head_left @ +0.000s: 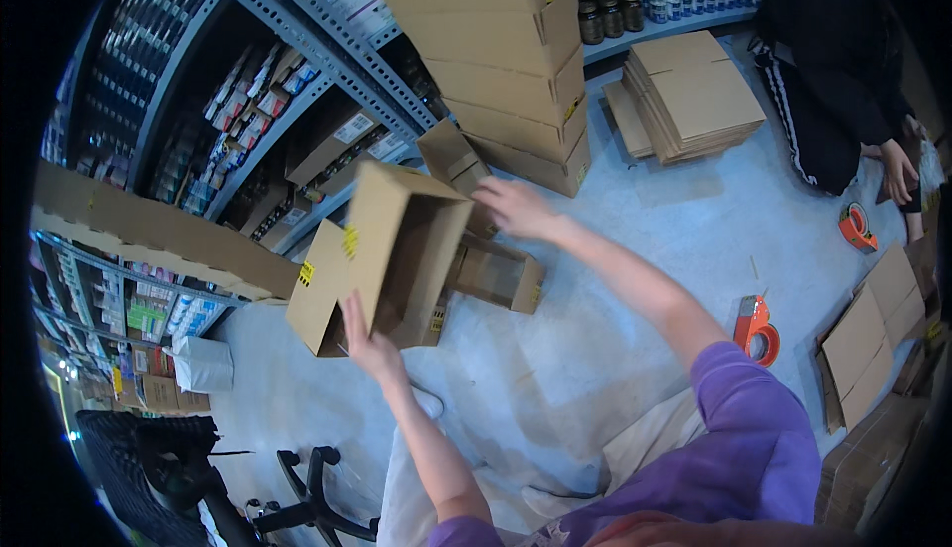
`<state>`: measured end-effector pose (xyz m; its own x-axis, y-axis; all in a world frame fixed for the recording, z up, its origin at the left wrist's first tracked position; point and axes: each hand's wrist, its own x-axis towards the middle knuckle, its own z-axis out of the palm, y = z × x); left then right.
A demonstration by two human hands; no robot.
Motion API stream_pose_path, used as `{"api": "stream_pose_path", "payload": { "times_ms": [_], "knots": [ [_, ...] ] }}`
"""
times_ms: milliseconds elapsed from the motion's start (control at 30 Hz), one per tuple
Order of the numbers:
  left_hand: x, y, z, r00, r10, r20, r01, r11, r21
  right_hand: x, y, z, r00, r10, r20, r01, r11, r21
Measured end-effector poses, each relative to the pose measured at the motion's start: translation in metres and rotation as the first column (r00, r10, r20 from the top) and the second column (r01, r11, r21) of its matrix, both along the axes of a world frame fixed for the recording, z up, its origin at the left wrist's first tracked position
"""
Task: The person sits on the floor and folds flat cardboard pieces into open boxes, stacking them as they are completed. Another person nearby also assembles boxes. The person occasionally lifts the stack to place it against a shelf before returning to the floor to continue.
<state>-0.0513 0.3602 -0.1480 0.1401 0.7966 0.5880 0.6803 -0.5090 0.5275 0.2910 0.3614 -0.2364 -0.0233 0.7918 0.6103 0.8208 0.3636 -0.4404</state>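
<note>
An open cardboard box (pixel 382 235) with yellow marks is tilted in front of me, slightly blurred. My left hand (pixel 372 349) supports its lower edge, fingers stretched up along the cardboard. Close to the box's upper right corner is my right hand (pixel 518 210), with its fingers apart and a little blurred; I cannot tell if they touch the box. Behind and beneath the tilted box, other open boxes stand on the floor, including a low one (pixel 516 274) and a taller one (pixel 451 155).
A tall stack of boxes (pixel 516 81) rises beyond my right hand. Flat cardboard (pixel 699 91) is piled farther right, near a kneeling person (pixel 823 81). Orange tape dispensers (pixel 762 344) lie on the floor at right. Metal shelving (pixel 297 31) lines the left; a wheeled chair base (pixel 315 502) stands lower left.
</note>
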Motion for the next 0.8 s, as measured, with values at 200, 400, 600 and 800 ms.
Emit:
{"api": "stream_pose_path", "payload": {
  "times_ms": [200, 400, 600, 800],
  "knots": [
    [-0.077, -0.043, 0.023, 0.933, 0.209, 0.294, -0.224, 0.974, 0.019, -0.035, 0.071, -0.045, 0.984, -0.17, 0.048, 0.177, 0.942, -0.286],
    [-0.084, -0.094, 0.039, 0.886, 0.303, 0.351, -0.273, 0.953, -0.135, -0.068, 0.019, -0.024, 0.988, 0.079, -0.131, -0.115, 0.95, -0.292],
    [-0.069, -0.148, 0.063, 0.918, 0.197, 0.343, -0.053, 0.921, -0.386, -0.041, -0.118, 0.016, 0.975, 0.02, -0.223, -0.046, 0.992, -0.114],
    [-0.091, -0.214, 0.094, 0.968, 0.076, 0.24, 0.129, 0.667, -0.734, -0.045, -0.321, 0.062, 0.919, -0.358, -0.166, 0.374, 0.924, 0.078]
  ]
}}
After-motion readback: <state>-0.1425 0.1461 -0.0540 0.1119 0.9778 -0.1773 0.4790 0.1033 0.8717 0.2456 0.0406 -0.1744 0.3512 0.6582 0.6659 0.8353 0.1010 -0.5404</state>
